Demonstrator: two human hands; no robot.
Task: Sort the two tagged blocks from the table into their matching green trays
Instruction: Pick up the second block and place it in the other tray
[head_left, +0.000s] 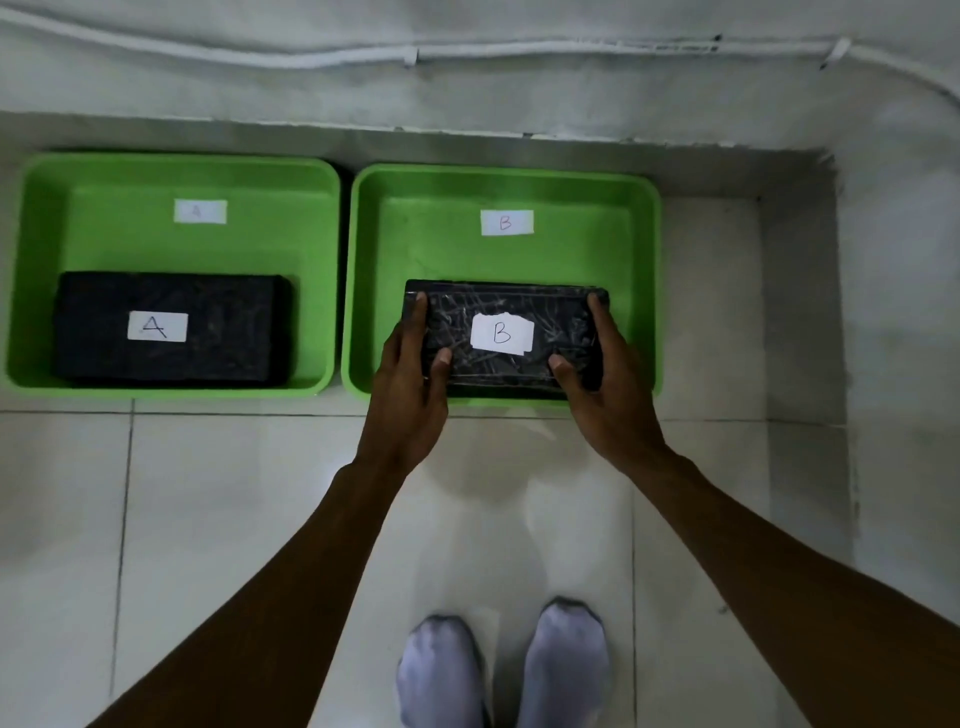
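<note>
A pale tiled floor (260, 519) carries everything here, running up to a white wall (467, 93) with a thin cable (519, 52) fixed along it. Two green trays sit side by side against the far edge: the left tray (47, 218), with a faint paper label (200, 211) on its floor, and the right tray (644, 234), whose label (507, 222) reads B. The black block tagged A (218, 332) lies flat in the near half of the left tray. The black block tagged B (509, 306), wrapped in shiny film, is in the near half of the right tray, held at both ends. The left hand (410, 395) grasps its left end, thumb on top and fingers around the edge; the right hand (608, 395) grasps the right end likewise. Whether the block already rests on the tray floor cannot be told. Two feet in pale socks (441, 670) stand at the near edge.
</note>
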